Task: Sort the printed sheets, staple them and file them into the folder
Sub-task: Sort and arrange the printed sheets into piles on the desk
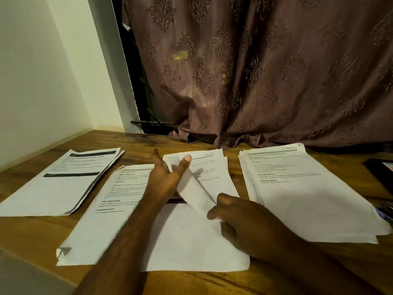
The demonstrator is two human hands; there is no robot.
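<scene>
Printed sheets lie in several piles on the wooden table. A left pile carries black header bars. A centre-left pile sits under my left forearm. The middle pile has its top sheet curled up and over. My left hand reaches under that lifted sheet with fingers straight, one fingertip showing above the paper's edge. My right hand pinches the curled sheet's lower edge between thumb and fingers. A thick right pile lies untouched. No stapler or folder can be made out with certainty.
A brown patterned curtain hangs onto the table's far edge. A white wall bounds the left side. A dark object lies at the right edge, with a blue item below it. A grey surface fills the bottom-left corner.
</scene>
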